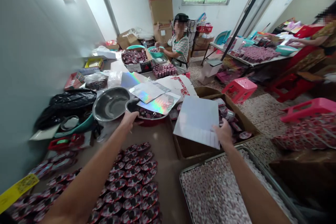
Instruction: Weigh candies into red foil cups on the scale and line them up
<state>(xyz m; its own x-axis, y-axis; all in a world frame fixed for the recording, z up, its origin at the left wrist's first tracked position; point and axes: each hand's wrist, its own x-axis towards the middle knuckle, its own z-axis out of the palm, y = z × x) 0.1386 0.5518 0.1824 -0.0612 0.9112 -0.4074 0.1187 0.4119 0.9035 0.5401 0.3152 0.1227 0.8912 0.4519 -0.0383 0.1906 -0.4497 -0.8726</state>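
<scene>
My right hand (223,132) is closed on the right edge of a pale flat sheet (197,120), which is tilted over an open cardboard box (183,150) of small packages. My left hand (129,119) touches the rim of a bowl (153,123) holding small dark pieces; its fingers are partly hidden, so its grip is unclear. Shiny rainbow-tinted sheets (161,104) lie across that bowl. An empty steel bowl (111,104) stands to its left. Rows of round red-and-purple packs (132,190) cover the table below my left arm.
A metal tray (187,196) full of small pale pieces is at the lower right. Black plastic bags (70,103) lie at the left. A seated person (181,47) works at the far end; another sits at the right table. Pink stools (240,89) stand on the floor.
</scene>
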